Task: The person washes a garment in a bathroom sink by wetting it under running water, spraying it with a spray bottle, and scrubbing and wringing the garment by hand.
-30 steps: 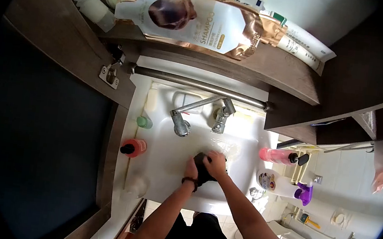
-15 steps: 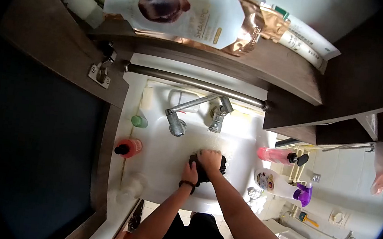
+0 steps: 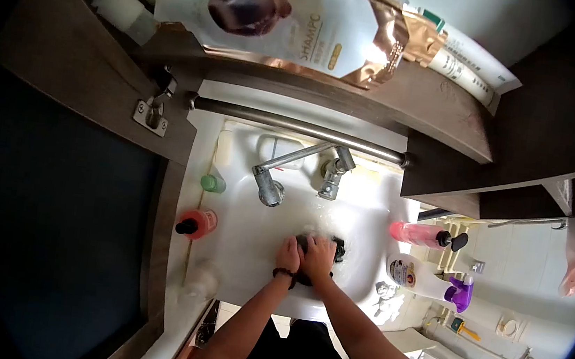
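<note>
A bunched black cloth (image 3: 339,250) lies in the white sink (image 3: 238,244), toward its front. My left hand (image 3: 288,255), with a dark beaded bracelet at the wrist, is closed against the cloth's left side. Pressed over the top of the cloth is my right hand (image 3: 319,255), its fingers bent into the fabric. The two hands touch or nearly touch, and they hide much of the cloth. Beyond them, the metal faucet (image 3: 330,177) stands at the back of the sink, and the basin floor around the cloth looks wet.
Left of the basin stand a red pump bottle (image 3: 202,224) and a green-capped item (image 3: 213,183). On the right are a pink pump bottle (image 3: 422,234) and a purple-headed spray bottle (image 3: 424,278). Overhead, a cabinet shelf (image 3: 442,111) bears a shampoo pouch (image 3: 317,28); an opened door (image 3: 60,212) fills the left.
My right hand has shifted down and closer to my left hand on the cloth. More of the cloth shows on the right. The view has moved slightly.
</note>
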{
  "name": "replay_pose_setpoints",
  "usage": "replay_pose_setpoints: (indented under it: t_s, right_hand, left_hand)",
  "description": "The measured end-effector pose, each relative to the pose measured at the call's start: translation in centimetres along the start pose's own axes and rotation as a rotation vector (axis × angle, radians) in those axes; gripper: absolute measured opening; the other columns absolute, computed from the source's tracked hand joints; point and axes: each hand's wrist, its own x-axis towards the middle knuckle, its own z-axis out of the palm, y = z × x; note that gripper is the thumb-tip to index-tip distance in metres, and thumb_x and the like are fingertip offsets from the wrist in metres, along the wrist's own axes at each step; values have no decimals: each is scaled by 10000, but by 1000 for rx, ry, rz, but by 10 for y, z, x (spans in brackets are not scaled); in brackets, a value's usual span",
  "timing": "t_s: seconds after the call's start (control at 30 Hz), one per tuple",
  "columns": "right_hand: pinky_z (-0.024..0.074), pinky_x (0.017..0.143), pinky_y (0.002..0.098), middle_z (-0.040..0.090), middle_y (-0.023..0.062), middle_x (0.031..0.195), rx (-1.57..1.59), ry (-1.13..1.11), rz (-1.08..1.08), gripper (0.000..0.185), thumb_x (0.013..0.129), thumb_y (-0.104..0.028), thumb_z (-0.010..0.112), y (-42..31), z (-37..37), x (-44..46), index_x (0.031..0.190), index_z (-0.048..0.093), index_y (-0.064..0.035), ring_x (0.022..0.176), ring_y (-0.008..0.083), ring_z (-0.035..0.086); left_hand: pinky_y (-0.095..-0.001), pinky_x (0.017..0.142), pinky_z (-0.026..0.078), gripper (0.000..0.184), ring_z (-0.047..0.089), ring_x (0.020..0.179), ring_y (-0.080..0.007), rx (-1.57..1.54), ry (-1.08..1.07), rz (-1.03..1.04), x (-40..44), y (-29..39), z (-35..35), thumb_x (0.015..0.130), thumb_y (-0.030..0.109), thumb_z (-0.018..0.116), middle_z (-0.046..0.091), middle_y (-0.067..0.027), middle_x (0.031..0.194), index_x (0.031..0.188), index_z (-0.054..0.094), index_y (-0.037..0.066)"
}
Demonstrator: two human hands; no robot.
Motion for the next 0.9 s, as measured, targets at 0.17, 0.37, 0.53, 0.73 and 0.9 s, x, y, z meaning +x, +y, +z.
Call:
replay_pose_setpoints:
  t_s: [0.17, 0.37, 0.53, 0.73, 0.9]
  right_hand:
    - [509, 845, 465, 717, 191, 1005, 50, -297, 68, 263, 882, -281, 667, 7, 7, 44, 977, 667, -36, 939, 372, 691]
    - [476, 1016, 432, 661, 165, 1071, 900, -66, 89, 279, 772, -101, 633, 23, -50, -2, 1039, 626, -21, 1078, 356, 646]
    - [386, 1068, 561, 653, 191, 1158, 406, -49, 250, 415, 921, -371, 626, -9, -43, -11, 1192, 641, -57, 1139, 388, 607]
    - [417, 868, 497, 715, 159, 1016, -36, 70, 38, 294, 959, -346, 608, -3, 7, 19, 1033, 667, -68, 973, 312, 664]
    - [493, 707, 454, 714, 191, 866, 297, -40, 136, 155, 901, -200, 651, 2, 0, 46, 940, 660, -51, 784, 350, 699]
  left_hand:
    - [-513, 1025, 470, 612, 602, 1203, -463, -27, 61, -63, -4, 10, -11, 1058, 581, 367, 659, -229, 1300, 1390, 563, 106]
    - [-511, 1008, 474, 604, 619, 1162, -455, -83, 62, -136, 16, -1, -15, 1047, 555, 389, 695, -236, 1216, 1215, 691, 60]
    - [-483, 950, 508, 394, 649, 1055, -424, 71, 32, 341, -19, 13, -4, 1037, 354, 483, 700, -223, 1136, 1193, 664, 41]
    - [-437, 1055, 462, 532, 598, 1226, -409, 15, -64, 29, -13, 2, -13, 1082, 452, 420, 632, -227, 1354, 1372, 576, 35]
    - [-545, 1007, 468, 613, 581, 1217, -489, -80, 38, -115, 32, -57, 8, 1061, 567, 370, 644, -256, 1304, 1299, 609, 55]
